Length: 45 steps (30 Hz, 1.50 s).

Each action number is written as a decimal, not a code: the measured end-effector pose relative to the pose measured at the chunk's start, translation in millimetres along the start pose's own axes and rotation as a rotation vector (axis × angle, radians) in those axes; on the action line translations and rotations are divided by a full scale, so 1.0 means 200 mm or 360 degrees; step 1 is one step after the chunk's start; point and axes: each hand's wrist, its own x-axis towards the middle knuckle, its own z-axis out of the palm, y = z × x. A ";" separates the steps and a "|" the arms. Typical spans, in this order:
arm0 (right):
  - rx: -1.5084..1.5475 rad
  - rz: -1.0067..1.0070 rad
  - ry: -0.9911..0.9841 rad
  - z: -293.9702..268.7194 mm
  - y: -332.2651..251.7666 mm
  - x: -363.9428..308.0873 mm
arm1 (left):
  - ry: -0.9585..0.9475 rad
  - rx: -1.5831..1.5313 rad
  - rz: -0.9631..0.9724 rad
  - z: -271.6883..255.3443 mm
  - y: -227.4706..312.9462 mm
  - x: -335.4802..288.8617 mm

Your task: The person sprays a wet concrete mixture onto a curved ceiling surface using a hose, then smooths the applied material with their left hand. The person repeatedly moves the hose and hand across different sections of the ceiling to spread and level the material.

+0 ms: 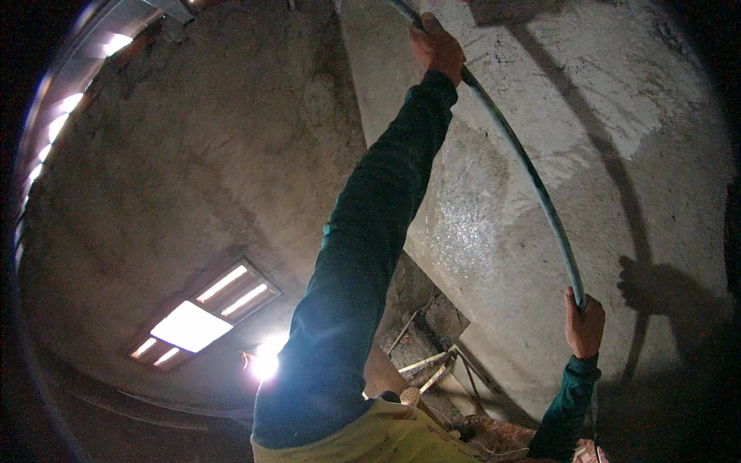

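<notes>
Pole (pixel 542 185): long, slim, green-grey, mottled
Grip: high and low
Slant: upper left to lower right
Upper end: past top edge

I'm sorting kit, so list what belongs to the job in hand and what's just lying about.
In the job:
Long green pole, held by left fingers and right fingers
Probably the glistening wall behind it

Seemingly just around:
Pale bars
Glowing lamp

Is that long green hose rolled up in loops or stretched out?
Stretched out, as far as it shows: the hose makes one curve from the left hand, up high, to the right hand below.
</notes>
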 end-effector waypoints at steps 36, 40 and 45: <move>-0.0400 -0.0769 0.0050 -0.15 0.26 -0.38 | -0.0904 0.0157 -0.0368 -0.36 0.05 0.06; -0.0346 -0.0588 -0.0043 -0.14 0.31 -0.45 | -0.1150 0.0598 -0.0008 -0.37 0.03 0.10; -0.0306 -0.0472 0.0368 0.07 0.48 -0.56 | -0.0861 0.1710 0.1191 -0.59 -0.10 -0.39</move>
